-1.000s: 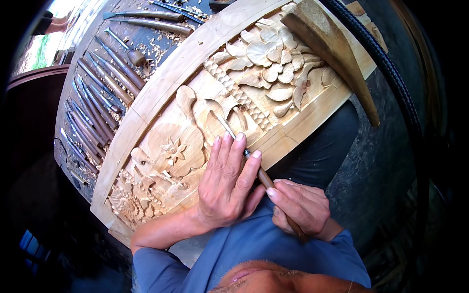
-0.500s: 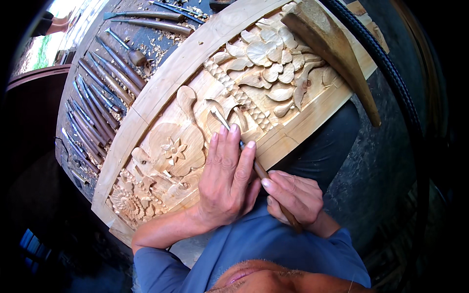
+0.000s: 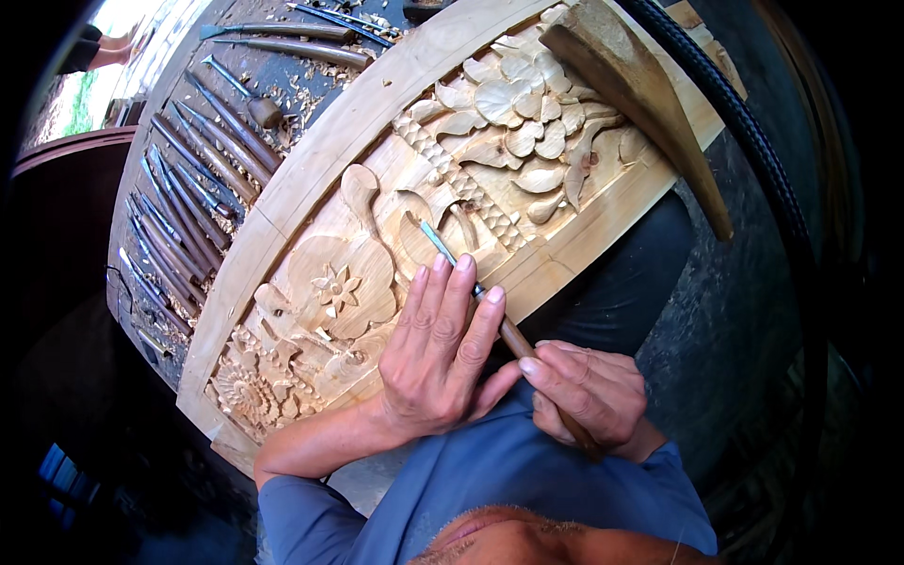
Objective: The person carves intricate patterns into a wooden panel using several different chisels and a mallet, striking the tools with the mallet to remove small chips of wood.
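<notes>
A long, pale wooden panel (image 3: 301,179) is carved in floral relief.
A brown wooden mallet (image 3: 621,85) is laid across its right end; beneath the straight-fingered bare left hand (image 3: 433,353), whose grip cannot be told, and within the closed right hand (image 3: 595,391), a slim, brown-handled steel chisel (image 3: 513,339) is held, its tip at the panel's middle.

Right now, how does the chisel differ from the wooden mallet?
The chisel is slender and straight; the wooden mallet has a bulky head and tapers. The chisel has a metal blade; the mallet's head is wood. The right hand grips the chisel; no hand touches the mallet. Both have brownish handles.
</notes>
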### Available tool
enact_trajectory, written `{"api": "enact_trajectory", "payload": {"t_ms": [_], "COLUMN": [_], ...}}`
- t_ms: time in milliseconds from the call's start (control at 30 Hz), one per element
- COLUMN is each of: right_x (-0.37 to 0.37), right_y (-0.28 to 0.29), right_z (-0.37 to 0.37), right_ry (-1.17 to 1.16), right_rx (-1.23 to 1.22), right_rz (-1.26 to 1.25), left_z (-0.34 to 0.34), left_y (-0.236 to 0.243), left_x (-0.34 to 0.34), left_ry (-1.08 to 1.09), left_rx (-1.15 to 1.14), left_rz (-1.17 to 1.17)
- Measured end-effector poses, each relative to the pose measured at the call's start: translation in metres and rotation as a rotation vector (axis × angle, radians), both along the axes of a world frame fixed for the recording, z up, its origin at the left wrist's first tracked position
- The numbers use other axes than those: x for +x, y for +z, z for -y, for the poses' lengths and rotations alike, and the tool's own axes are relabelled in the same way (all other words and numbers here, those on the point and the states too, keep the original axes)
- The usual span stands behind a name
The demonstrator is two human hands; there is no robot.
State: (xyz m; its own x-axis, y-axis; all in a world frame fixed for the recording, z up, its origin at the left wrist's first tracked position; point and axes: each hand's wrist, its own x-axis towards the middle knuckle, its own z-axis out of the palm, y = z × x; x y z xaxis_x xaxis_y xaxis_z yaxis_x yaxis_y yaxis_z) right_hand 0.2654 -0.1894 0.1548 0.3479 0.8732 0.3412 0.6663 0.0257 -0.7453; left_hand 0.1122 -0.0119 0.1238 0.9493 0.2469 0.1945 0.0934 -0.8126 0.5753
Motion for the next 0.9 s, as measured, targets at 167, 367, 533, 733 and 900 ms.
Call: {"api": "enact_trajectory", "payload": {"t_ms": [167, 367, 533, 733, 900], "right_x": [-0.003, -0.01, -0.011, -0.016, -0.013], "right_y": [-0.007, -0.027, -0.032, -0.027, -0.012], "right_z": [0.0, -0.001, 0.004, 0.018, 0.022], "right_ry": [-0.016, -0.032, -0.003, 0.024, 0.033], "right_rx": [0.015, 0.063, 0.039, -0.005, -0.028], "right_rz": [0.005, 0.023, 0.013, 0.028, 0.073], "left_z": [-0.001, 0.0, -0.001, 0.01, 0.016], "left_y": [0.001, 0.003, 0.002, -0.004, -0.009], "left_x": [0.002, 0.005, 0.006, 0.003, -0.004], "left_ry": [0.002, 0.041, 0.008, 0.017, 0.008], "left_rx": [-0.008, -0.037, -0.023, 0.049, 0.183], "left_rz": [-0.005, -0.032, -0.023, 0.045, 0.085]}}
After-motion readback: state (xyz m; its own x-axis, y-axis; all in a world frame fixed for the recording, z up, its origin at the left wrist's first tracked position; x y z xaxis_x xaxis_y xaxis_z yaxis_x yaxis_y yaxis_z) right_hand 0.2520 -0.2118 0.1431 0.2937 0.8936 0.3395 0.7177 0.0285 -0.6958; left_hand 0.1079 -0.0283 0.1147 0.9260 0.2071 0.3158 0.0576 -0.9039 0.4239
